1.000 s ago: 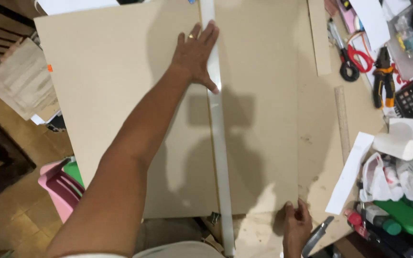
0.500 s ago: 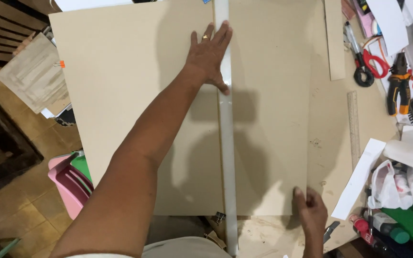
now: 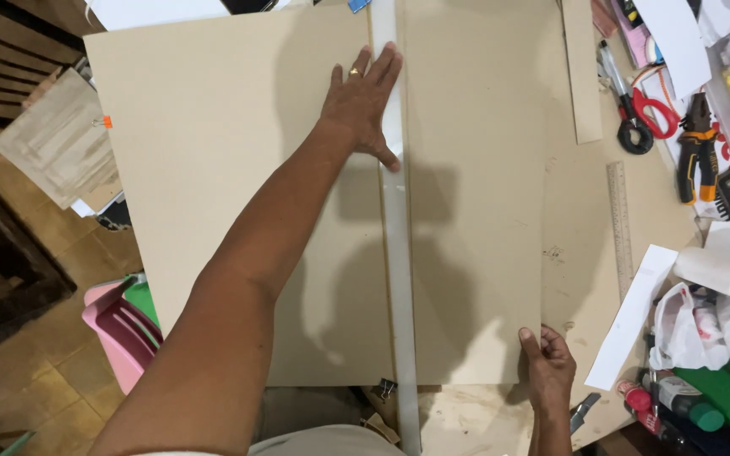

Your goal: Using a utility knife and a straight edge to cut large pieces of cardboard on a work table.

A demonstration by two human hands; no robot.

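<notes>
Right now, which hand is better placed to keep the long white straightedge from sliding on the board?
The left hand. It lies flat on the cardboard sheet, its fingers over the straightedge. The right hand is at the sheet's near right corner, apart from the straightedge.

At the right edge, a green bottle, red-capped bottles and a clear plastic bag are seen.
</notes>
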